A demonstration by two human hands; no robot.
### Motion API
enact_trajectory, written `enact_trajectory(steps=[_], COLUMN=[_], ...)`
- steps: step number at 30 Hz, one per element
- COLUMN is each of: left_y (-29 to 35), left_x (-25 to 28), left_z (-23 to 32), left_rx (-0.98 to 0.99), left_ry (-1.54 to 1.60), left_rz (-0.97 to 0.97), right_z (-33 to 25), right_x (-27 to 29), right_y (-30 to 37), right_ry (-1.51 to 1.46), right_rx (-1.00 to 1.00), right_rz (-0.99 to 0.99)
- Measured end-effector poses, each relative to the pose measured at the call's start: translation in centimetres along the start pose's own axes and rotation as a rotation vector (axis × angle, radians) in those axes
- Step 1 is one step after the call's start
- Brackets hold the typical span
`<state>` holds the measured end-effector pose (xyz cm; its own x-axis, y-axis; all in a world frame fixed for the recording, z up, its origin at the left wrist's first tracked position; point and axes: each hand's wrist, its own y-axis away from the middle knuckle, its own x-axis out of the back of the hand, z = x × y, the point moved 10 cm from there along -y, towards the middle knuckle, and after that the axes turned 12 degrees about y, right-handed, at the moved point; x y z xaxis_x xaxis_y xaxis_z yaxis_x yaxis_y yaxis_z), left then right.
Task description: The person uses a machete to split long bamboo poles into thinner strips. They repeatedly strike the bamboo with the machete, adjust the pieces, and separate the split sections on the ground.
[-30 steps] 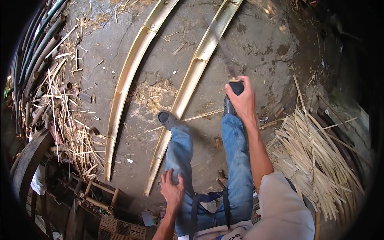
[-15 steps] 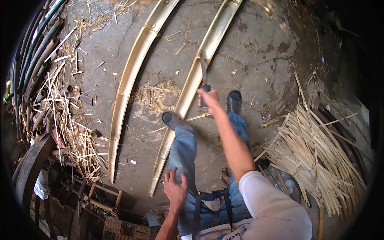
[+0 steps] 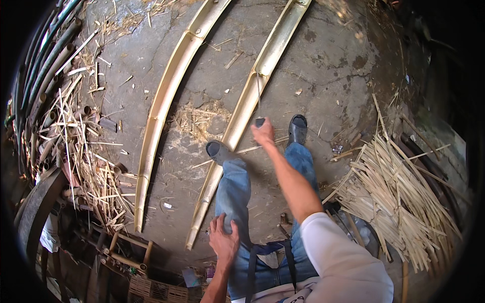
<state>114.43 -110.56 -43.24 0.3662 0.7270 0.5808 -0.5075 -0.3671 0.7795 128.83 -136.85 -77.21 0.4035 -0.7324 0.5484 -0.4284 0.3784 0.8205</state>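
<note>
Overlapping the split bamboo (image 3: 241,113), a shoe (image 3: 218,151) stands between strip piles (image 3: 399,202).

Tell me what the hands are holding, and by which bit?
The right hand grips a bladed tool by its dark handle; the left hand, on the jeans, holds nothing.

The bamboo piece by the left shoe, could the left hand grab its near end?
Probably yes: the left hand looks empty, on the left leg, and nothing shows between it and the near end of the bamboo piece. Bending down to the floor may be needed.
</note>
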Motion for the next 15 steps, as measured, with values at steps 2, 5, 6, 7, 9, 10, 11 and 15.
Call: enact_trajectory(steps=[2, 5, 6, 7, 9, 10, 11, 15], left_y=[0.6, 0.4, 0.0, -0.4, -1.1, -1.0, -1.0, -0.9], left_x=[0.4, 1.0, 0.8, 1.1, 1.4, 1.1, 0.9, 1.1], left_z=[-0.6, -1.0, -0.9, -0.9, -1.5, -2.6, -3.4, -3.6], left_rx=[0.04, 0.024, 0.003, -0.02, -0.001, 0.039, 0.068, -0.03], left_ry=[0.016, 0.03, 0.026, 0.017, 0.041, 0.052, 0.065, 0.066], left_rz=[0.015, 0.006, 0.0, -0.004, -0.032, -0.041, -0.055, -0.045], right_z=[0.5, -0.5, -0.6, -1.3, -3.6, -5.2, -6.7, -9.4], right_x=[2.9, 6.1, 7.0, 8.0, 11.5, 13.7, 16.2, 25.3], right_y=[0.1, -0.7, -0.8, -0.8, -0.8, 1.2, 3.3, 7.6], right_ry=[0.145, 0.276, 0.306, 0.383, 0.546, 0.319, 0.091, -0.315], right_rx=[0.044, 0.061, 0.055, 0.096, 0.19, 0.144, 0.091, 0.335], right_rz=[-0.1, -0.088, -0.065, -0.035, 0.025, -0.039, -0.093, 0.515])
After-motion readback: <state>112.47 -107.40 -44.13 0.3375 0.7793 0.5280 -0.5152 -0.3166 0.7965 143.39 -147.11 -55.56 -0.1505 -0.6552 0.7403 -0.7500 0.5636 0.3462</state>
